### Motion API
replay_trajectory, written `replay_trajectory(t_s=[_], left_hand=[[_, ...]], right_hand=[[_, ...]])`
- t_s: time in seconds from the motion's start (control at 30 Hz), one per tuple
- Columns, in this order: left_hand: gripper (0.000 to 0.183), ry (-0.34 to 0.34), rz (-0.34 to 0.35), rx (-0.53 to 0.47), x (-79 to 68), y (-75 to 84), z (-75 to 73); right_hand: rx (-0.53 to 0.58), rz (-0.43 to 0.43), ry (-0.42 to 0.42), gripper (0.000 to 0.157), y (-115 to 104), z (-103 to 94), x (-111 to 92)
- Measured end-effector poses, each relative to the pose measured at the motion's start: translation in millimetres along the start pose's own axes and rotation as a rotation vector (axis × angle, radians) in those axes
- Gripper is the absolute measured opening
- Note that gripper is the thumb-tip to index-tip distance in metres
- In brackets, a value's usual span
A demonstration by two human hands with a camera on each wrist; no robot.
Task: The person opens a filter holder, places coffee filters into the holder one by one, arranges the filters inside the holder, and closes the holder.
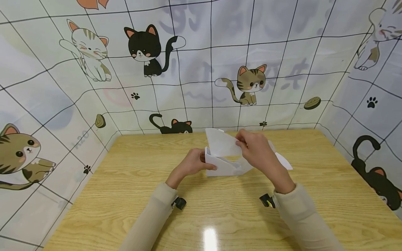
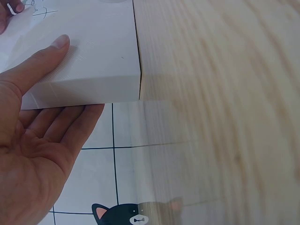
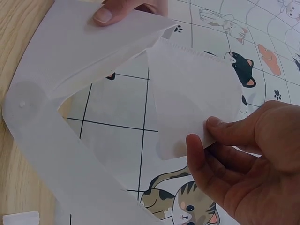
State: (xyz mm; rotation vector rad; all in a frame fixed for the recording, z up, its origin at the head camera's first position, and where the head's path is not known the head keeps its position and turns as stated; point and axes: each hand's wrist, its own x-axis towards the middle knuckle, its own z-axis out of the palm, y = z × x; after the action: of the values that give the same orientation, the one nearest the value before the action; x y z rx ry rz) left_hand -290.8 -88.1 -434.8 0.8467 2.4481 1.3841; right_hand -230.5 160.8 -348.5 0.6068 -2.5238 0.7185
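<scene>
A white box-like piece [image 1: 220,168] stands low over the table, with a long flat arm [image 3: 89,164] angling off a round joint [image 3: 23,103] in the right wrist view. My left hand [image 1: 193,162] grips its left end, thumb on the near face and fingers behind or under it. My right hand [image 1: 255,148] pinches the lower corner of a thin white sheet [image 3: 192,98] between thumb and fingertips. This sheet rises from the piece's open edge, and its upper edge has fine teeth. Dark handwriting [image 2: 44,12] marks the white face in the left wrist view.
The wood-grain table [image 1: 141,209] ends at a cat-print cloth [image 1: 194,87] that stands behind and at both sides. A white pointed part [image 1: 284,161] shows beyond the right wrist. Small dark wrist cameras [image 1: 179,203] sit on both cuffs.
</scene>
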Motion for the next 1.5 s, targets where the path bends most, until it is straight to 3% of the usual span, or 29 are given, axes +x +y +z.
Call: replay_trajectory(t_s=[1.0,1.5], left_hand=[[0.037,0.012,0.001,-0.008,-0.5,-0.7,-0.2],[0.039,0.004,0.003,0.005,0.8,-1.2,-0.6]], right_hand=[[0.034,-0.054,-0.023,0.009,0,9.2,1],[0.142,0.082,-0.139,0.008,12,11.9,2]])
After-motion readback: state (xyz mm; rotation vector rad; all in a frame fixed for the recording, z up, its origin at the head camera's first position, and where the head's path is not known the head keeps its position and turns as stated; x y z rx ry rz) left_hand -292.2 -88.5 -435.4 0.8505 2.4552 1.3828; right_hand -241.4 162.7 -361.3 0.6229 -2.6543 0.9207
